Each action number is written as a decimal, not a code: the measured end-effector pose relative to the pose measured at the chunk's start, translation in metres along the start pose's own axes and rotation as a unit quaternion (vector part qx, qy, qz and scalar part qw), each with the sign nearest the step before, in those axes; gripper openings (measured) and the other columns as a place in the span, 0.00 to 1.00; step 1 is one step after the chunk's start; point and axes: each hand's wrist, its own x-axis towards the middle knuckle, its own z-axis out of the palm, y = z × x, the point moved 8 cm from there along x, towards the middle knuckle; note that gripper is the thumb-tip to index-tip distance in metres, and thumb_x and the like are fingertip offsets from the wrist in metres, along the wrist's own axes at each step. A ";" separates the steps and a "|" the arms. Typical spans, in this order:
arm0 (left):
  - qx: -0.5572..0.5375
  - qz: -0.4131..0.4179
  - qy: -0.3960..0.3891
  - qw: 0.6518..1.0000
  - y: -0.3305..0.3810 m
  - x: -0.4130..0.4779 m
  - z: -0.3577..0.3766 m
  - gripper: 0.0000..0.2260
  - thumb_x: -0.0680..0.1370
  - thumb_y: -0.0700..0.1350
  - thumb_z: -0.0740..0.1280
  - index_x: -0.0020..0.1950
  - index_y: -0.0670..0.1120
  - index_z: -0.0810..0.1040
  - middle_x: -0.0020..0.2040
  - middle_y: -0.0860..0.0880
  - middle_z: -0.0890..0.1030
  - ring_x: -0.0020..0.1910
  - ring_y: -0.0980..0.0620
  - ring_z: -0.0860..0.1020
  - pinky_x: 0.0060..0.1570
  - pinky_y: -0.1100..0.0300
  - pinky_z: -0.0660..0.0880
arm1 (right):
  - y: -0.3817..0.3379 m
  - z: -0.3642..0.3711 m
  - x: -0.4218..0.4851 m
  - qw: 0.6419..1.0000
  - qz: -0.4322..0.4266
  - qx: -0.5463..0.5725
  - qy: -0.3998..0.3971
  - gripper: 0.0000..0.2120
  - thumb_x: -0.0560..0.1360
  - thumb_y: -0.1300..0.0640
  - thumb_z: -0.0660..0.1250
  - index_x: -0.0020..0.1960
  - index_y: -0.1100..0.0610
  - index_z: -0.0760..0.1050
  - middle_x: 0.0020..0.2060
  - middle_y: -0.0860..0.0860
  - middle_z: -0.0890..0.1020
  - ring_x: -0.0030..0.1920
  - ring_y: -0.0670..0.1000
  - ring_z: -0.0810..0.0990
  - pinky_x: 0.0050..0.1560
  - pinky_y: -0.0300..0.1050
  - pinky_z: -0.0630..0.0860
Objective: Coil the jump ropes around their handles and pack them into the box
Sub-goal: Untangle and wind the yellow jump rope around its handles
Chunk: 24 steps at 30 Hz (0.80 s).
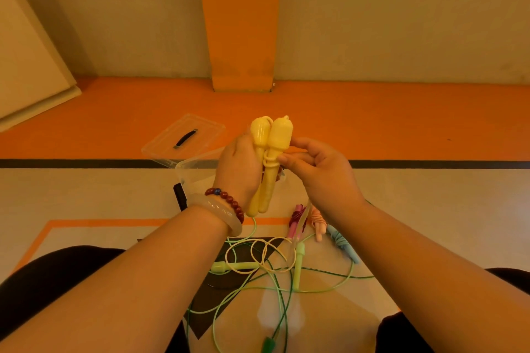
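Standing upright and side by side, the two yellow handles (pixel 271 137) are gripped in the left hand (pixel 238 169), whose fingers are curled round their lower halves. They are held above the near edge of the clear box (pixel 196 176). A few turns of yellow cord (pixel 271 163) are wound round the handles at mid-height. The cord is pinched there by the curled fingers (pixel 301 143) of the right hand (pixel 324 178). The remaining cord is laid in loose loops on the floor (pixel 114 195), on the near side of the box. The box lid (pixel 183 137) is laid flat behind and to the left of the box. An uncoiled green jump rope (pixel 298 264) is spread on the near side of the box. A coiled purple rope (pixel 296 221), pink rope (pixel 318 223) and blue rope (pixel 341 241) are laid side by side to the near right of the box.
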 end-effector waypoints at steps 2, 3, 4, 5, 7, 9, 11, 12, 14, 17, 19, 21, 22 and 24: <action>-0.027 0.009 0.000 1.000 -0.001 0.003 0.000 0.11 0.84 0.49 0.55 0.60 0.50 0.74 0.62 0.44 0.77 0.54 0.48 0.77 0.51 0.57 0.75 | -0.001 -0.003 0.000 1.000 0.003 0.018 0.011 0.15 0.75 0.59 0.69 0.61 0.56 0.77 0.45 0.50 0.86 0.42 0.40 0.83 0.38 0.28 0.74; -0.031 0.016 -0.017 0.999 0.000 0.003 0.003 0.11 0.84 0.50 0.57 0.64 0.51 0.71 0.62 0.45 0.76 0.56 0.48 0.77 0.52 0.58 0.75 | -0.002 -0.004 0.000 0.999 0.004 0.025 0.019 0.14 0.75 0.59 0.69 0.60 0.56 0.77 0.44 0.50 0.86 0.38 0.38 0.82 0.34 0.27 0.72; -0.050 0.021 -0.024 0.998 0.002 0.002 0.004 0.12 0.83 0.52 0.57 0.65 0.52 0.69 0.61 0.47 0.77 0.55 0.49 0.78 0.51 0.56 0.77 | -0.003 -0.007 0.001 0.999 0.004 0.032 0.029 0.13 0.75 0.59 0.68 0.60 0.55 0.77 0.44 0.50 0.86 0.34 0.36 0.80 0.32 0.27 0.70; -0.085 0.016 -0.024 0.996 0.001 0.000 0.004 0.12 0.82 0.55 0.57 0.63 0.53 0.69 0.57 0.47 0.78 0.51 0.49 0.80 0.48 0.54 0.79 | -0.002 -0.009 0.002 0.998 0.005 0.039 0.038 0.12 0.75 0.59 0.68 0.59 0.55 0.77 0.44 0.50 0.85 0.33 0.36 0.79 0.31 0.27 0.69; -0.117 0.022 -0.041 0.992 0.007 -0.006 0.008 0.08 0.82 0.56 0.56 0.55 0.55 0.70 0.52 0.47 0.80 0.47 0.47 0.82 0.45 0.48 0.81 | -0.001 -0.012 0.003 0.998 0.001 0.045 0.051 0.11 0.76 0.59 0.68 0.58 0.53 0.78 0.44 0.50 0.86 0.36 0.37 0.79 0.32 0.28 0.70; -0.143 0.019 -0.061 0.988 0.012 -0.014 0.013 0.06 0.83 0.53 0.55 0.53 0.56 0.70 0.50 0.45 0.81 0.44 0.46 0.84 0.43 0.47 0.82 | -0.002 -0.012 0.004 0.998 -0.006 0.039 0.049 0.11 0.75 0.58 0.69 0.57 0.52 0.79 0.46 0.50 0.86 0.42 0.42 0.83 0.38 0.32 0.74; -0.156 0.013 -0.079 0.985 0.013 -0.017 0.018 0.06 0.84 0.50 0.53 0.54 0.53 0.69 0.47 0.44 0.81 0.37 0.49 0.83 0.37 0.51 0.82 | -0.005 -0.013 0.005 0.999 -0.017 0.019 0.041 0.10 0.75 0.58 0.69 0.56 0.53 0.79 0.45 0.49 0.86 0.47 0.44 0.84 0.46 0.36 0.78; -0.152 0.012 -0.085 0.985 0.012 -0.017 0.021 0.06 0.84 0.49 0.53 0.56 0.51 0.68 0.44 0.45 0.80 0.33 0.52 0.82 0.34 0.54 0.81 | -0.008 -0.014 0.005 0.999 -0.026 -0.008 0.040 0.09 0.75 0.58 0.69 0.55 0.52 0.80 0.44 0.46 0.85 0.47 0.42 0.83 0.47 0.34 0.77; -0.130 0.023 -0.085 0.988 0.011 -0.016 0.023 0.05 0.84 0.48 0.54 0.58 0.51 0.67 0.42 0.46 0.78 0.29 0.55 0.79 0.31 0.57 0.78 | -0.012 -0.018 0.006 0.993 -0.040 -0.101 0.038 0.04 0.75 0.55 0.69 0.49 0.49 0.81 0.40 0.44 0.84 0.41 0.40 0.81 0.41 0.31 0.75; -0.130 0.029 -0.074 0.988 0.008 -0.013 0.022 0.01 0.83 0.48 0.56 0.53 0.53 0.67 0.40 0.46 0.76 0.30 0.53 0.75 0.30 0.56 0.73 | -0.016 -0.019 0.008 0.971 -0.062 -0.231 0.022 0.07 0.75 0.50 0.68 0.39 0.47 0.78 0.32 0.45 0.81 0.30 0.38 0.74 0.31 0.32 0.68; -0.134 0.021 -0.070 0.988 0.006 -0.011 0.022 0.02 0.83 0.49 0.57 0.52 0.54 0.67 0.39 0.46 0.75 0.30 0.52 0.74 0.31 0.56 0.71 | -0.020 -0.014 0.008 0.965 -0.076 -0.249 -0.009 0.07 0.76 0.50 0.68 0.38 0.46 0.76 0.30 0.44 0.77 0.30 0.38 0.72 0.31 0.31 0.67; -0.133 0.015 -0.072 0.988 0.004 -0.010 0.022 0.02 0.83 0.48 0.56 0.52 0.52 0.67 0.39 0.46 0.75 0.30 0.53 0.73 0.30 0.57 0.71 | -0.020 -0.008 0.010 0.959 -0.081 -0.266 -0.051 0.03 0.74 0.51 0.70 0.42 0.49 0.78 0.31 0.45 0.76 0.32 0.39 0.71 0.32 0.33 0.66; -0.130 0.013 -0.076 0.988 0.003 -0.010 0.022 0.02 0.83 0.48 0.56 0.53 0.52 0.67 0.39 0.46 0.75 0.30 0.53 0.73 0.30 0.57 0.71 | -0.020 -0.007 0.010 0.952 -0.083 -0.287 -0.064 0.03 0.74 0.51 0.71 0.44 0.50 0.79 0.32 0.45 0.76 0.33 0.39 0.71 0.31 0.33 0.66; -0.131 0.008 -0.086 0.988 0.000 -0.009 0.024 0.02 0.83 0.49 0.56 0.52 0.53 0.67 0.38 0.46 0.75 0.30 0.51 0.73 0.31 0.56 0.71 | -0.023 -0.013 0.013 0.946 -0.088 -0.305 -0.059 0.03 0.75 0.52 0.70 0.45 0.51 0.80 0.30 0.44 0.75 0.32 0.39 0.71 0.30 0.32 0.65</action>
